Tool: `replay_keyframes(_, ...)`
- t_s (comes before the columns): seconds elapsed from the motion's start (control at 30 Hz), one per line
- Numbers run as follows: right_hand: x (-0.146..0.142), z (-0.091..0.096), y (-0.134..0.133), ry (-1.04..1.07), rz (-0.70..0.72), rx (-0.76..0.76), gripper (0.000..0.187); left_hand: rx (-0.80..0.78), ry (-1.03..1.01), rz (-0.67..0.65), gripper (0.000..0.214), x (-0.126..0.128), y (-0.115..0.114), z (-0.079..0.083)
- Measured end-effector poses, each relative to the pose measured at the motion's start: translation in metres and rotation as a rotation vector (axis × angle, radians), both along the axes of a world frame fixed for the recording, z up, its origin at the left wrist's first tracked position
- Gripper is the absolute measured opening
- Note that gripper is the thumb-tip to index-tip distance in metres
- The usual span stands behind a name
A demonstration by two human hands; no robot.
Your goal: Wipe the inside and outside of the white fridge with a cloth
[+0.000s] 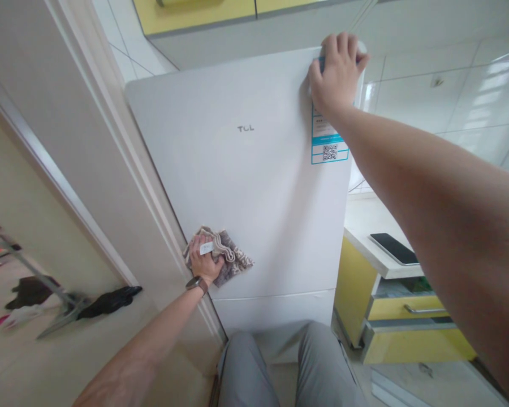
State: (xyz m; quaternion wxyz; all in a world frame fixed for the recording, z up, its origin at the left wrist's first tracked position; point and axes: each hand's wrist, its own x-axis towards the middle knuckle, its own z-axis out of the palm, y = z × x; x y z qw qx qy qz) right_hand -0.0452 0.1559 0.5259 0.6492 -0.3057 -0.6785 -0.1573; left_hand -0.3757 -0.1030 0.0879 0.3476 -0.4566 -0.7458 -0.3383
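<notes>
A white fridge door (254, 192) with a grey logo stands in front of me. My left hand (204, 261) is closed on a brown patterned cloth (231, 257) and presses it against the door's lower left part. A watch sits on that wrist. My right hand (336, 70) grips the door's top right corner, fingers curled over the edge, just above a blue and white label (328, 141) with a QR code.
A white counter (367, 226) on the right bears a black phone (393, 248). Under it a yellow drawer (411, 316) stands partly open. A door frame (123, 186) runs down the left, with shoes (110, 299) on the floor beyond. My grey trouser legs (280, 367) are below.
</notes>
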Motion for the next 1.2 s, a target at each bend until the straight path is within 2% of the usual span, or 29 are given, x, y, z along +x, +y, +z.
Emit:
replay_keyframes(0.17, -0.001, 0.000, 0.001, 0.000, 0.007, 0.008, 0.023, -0.048, -0.075, -0.017, 0.080, 0.020, -0.004, -0.091)
replay_keyframes(0.23, -0.001, 0.000, 0.002, 0.000, -0.009, 0.018, 0.023, -0.043, -0.101, -0.042, 0.079, 0.034, -0.003, -0.120)
replay_keyframes(0.3, -0.001, 0.000, 0.003, -0.001, -0.025, 0.024, 0.024, -0.027, -0.129, -0.061, 0.082, 0.046, 0.000, -0.140)
replay_keyframes(0.37, -0.002, 0.000, 0.004, -0.007, -0.036, 0.030, 0.026, -0.005, -0.160, -0.060, 0.085, 0.055, 0.002, -0.151)
replay_keyframes(0.43, -0.002, -0.001, 0.004, -0.011, -0.043, 0.033, 0.028, 0.006, -0.176, -0.058, 0.085, 0.057, 0.003, -0.153)
replay_keyframes(0.57, -0.002, 0.000, 0.003, -0.009, -0.045, 0.026, 0.028, -0.024, -0.167, -0.088, 0.079, 0.052, 0.002, -0.140)
replay_keyframes(0.7, -0.001, 0.000, 0.002, 0.001, -0.033, 0.031, 0.028, -0.027, -0.140, -0.086, 0.072, 0.051, 0.008, -0.103)
replay_keyframes(0.77, -0.001, 0.000, 0.002, 0.008, -0.036, 0.029, 0.028, -0.012, -0.095, -0.085, 0.071, 0.055, 0.014, -0.076)
replay_keyframes(0.87, -0.001, -0.001, 0.002, 0.009, -0.037, 0.034, 0.028, -0.007, -0.004, -0.088, 0.069, 0.061, 0.022, -0.027)
replay_keyframes(1.03, 0.000, -0.003, 0.004, 0.003, -0.019, 0.043, 0.026, -0.073, 0.205, -0.165, 0.066, 0.064, 0.026, 0.073)
replay_keyframes(1.1, 0.001, -0.003, 0.004, 0.005, -0.004, 0.041, 0.023, -0.078, 0.268, -0.171, 0.067, 0.066, 0.029, 0.120)
replay_keyframes(1.2, 0.003, -0.004, 0.002, 0.003, 0.023, 0.042, 0.017, -0.002, 0.290, -0.151, 0.067, 0.073, 0.041, 0.202)
